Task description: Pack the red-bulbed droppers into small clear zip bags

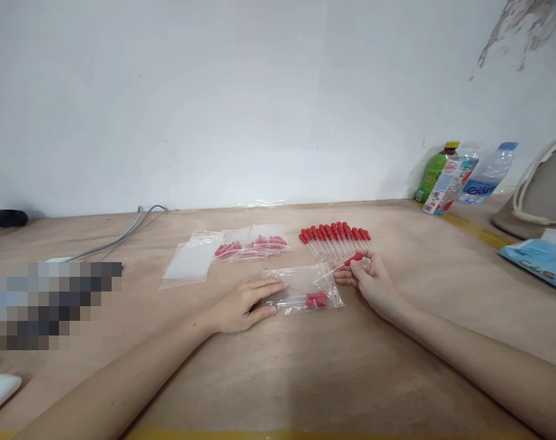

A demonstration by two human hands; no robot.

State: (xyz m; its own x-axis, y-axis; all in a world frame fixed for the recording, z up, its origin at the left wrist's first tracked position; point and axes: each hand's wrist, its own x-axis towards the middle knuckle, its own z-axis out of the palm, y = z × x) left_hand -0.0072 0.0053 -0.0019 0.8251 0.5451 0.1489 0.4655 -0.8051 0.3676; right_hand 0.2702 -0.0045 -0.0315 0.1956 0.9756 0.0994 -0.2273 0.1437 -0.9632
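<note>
"c&s" on packet (541, 264), "gan" on bottle (489, 174)

The person's bare left forearm (135, 366) slants in from the near left, its left hand (248, 305) lying low, fingers pointing right, thumb apart on the near side. The bare right forearm (484, 360) enters from the near right, its right hand (372, 278) pinching between thumb and index finger, lower fingers pointing left.

Soft light, perhaps from overhead, brightens the wall (241, 110) behind the clear bag (297, 278), which catches small glints. Nearer than the bag, shadow dulls the table (342, 385); far left of the bag, coarse pixelation hides detail.
</note>
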